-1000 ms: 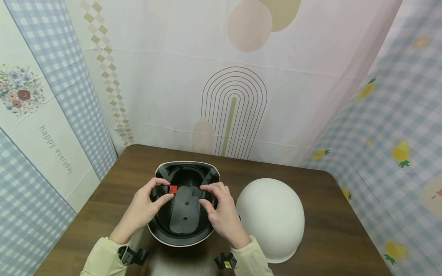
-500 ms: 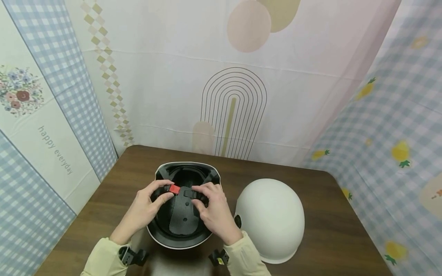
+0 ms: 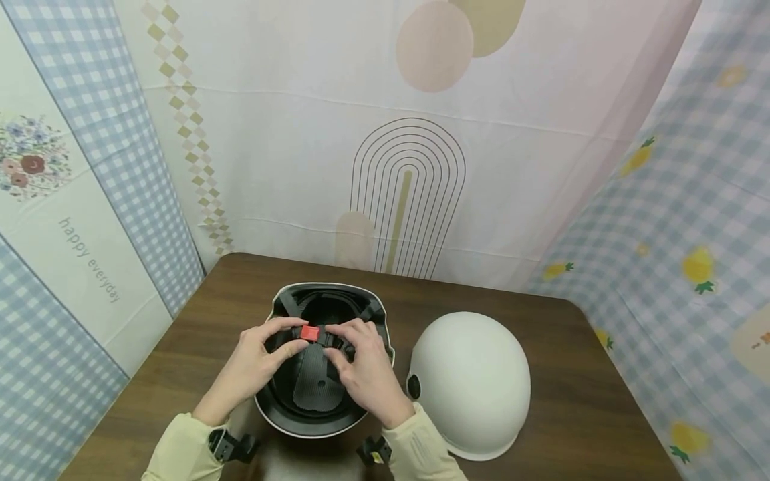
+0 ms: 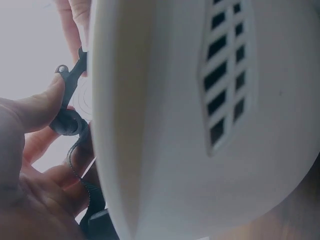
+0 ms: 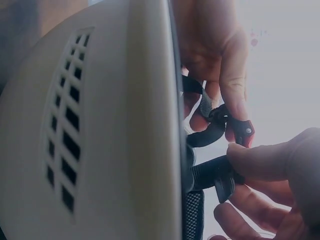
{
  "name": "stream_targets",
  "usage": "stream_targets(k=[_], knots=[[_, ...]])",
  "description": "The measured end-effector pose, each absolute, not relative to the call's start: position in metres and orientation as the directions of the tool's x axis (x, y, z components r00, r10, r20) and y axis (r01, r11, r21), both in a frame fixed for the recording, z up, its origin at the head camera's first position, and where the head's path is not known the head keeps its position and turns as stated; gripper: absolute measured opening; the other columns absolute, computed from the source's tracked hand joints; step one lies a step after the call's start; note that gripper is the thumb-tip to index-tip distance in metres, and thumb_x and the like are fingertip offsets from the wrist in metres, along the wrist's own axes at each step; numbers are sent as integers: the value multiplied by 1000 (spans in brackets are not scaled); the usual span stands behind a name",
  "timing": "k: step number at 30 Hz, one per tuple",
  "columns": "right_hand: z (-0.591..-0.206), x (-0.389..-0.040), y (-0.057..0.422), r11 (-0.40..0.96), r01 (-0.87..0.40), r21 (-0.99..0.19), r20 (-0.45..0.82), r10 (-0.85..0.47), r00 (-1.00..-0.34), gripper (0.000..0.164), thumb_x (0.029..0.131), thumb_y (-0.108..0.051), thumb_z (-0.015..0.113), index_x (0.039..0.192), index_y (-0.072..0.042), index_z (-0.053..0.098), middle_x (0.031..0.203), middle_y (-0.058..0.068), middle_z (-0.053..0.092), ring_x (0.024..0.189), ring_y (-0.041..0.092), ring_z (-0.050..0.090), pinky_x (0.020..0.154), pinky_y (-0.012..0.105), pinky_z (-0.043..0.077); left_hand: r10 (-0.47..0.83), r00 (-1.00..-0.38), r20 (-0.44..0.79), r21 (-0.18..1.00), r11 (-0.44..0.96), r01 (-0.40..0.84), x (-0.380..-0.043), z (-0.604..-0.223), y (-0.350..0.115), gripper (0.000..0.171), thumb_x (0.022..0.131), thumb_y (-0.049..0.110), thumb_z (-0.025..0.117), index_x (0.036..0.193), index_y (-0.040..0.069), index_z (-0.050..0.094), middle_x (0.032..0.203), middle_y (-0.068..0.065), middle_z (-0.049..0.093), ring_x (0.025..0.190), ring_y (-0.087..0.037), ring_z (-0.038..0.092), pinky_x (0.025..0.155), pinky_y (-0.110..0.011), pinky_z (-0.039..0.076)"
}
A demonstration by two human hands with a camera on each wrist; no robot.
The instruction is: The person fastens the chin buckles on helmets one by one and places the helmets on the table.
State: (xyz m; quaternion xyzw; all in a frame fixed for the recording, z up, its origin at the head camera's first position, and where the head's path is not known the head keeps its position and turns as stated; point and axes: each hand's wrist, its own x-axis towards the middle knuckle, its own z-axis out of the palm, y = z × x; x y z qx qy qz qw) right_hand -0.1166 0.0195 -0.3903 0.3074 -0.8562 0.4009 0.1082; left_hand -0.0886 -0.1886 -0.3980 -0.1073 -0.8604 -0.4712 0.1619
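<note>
A helmet (image 3: 310,431) lies upside down on the table, its black lining facing up. Over the opening, my left hand (image 3: 252,357) pinches the red buckle half (image 3: 310,333) of the chin strap between thumb and fingers. Facing it, my right hand (image 3: 368,366) pinches the black buckle half (image 3: 327,338). The two halves meet end to end; whether they are latched cannot be told. In the right wrist view the black strap (image 5: 207,172) runs from the helmet's edge to my right thumb. The left wrist view shows the helmet's white vented shell (image 4: 165,125) beside my left hand.
A second white helmet (image 3: 472,384) sits dome up on the brown table (image 3: 577,401), close to the right forearm. Behind the table hangs a patterned cloth (image 3: 289,153). Checked cloth (image 3: 656,220) hangs at the right side.
My right hand has moved left with the black buckle half, and the red half has shifted slightly right, closing the gap between them. The helmet has tilted slightly.
</note>
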Motion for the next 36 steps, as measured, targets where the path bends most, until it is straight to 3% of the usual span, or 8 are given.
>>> stream_targets(k=[13, 18, 27, 36], knots=[[-387, -115, 21, 483, -622, -616, 431, -455, -779, 33, 89, -15, 72, 122, -13, 67, 107, -5, 57, 102, 14, 49, 88, 38, 45, 33, -898, 439, 735, 562, 380, -90, -399, -189, 32, 83, 21, 78, 113, 14, 71, 107, 4, 70, 99, -17, 64, 85, -39, 49], [-386, -117, 21, 490, -649, -582, 444, -477, -759, 31, 89, -13, 71, 121, -12, 68, 107, -6, 57, 100, 13, 49, 86, 34, 45, 57, -863, 503, 672, 602, 431, -91, -400, -187, 30, 79, 19, 81, 107, 14, 73, 98, 8, 70, 90, -13, 65, 79, -36, 50], [-386, -115, 19, 518, -685, -513, 480, -488, -729, 31, 87, -13, 74, 117, -11, 70, 102, -6, 56, 96, 11, 50, 83, 31, 44, 103, -768, 633, 526, 671, 523, -92, -402, -184, 34, 67, 11, 86, 98, 14, 74, 82, 11, 64, 73, -8, 57, 77, -40, 37], [-386, -112, 13, 458, -738, -496, 541, -502, -675, 36, 86, -10, 75, 121, -8, 68, 102, -4, 56, 95, 10, 52, 77, 23, 45, 137, -817, 560, 510, 721, 470, -93, -407, -179, 31, 71, 15, 85, 98, 15, 73, 89, 11, 63, 83, -12, 63, 86, -50, 36]])
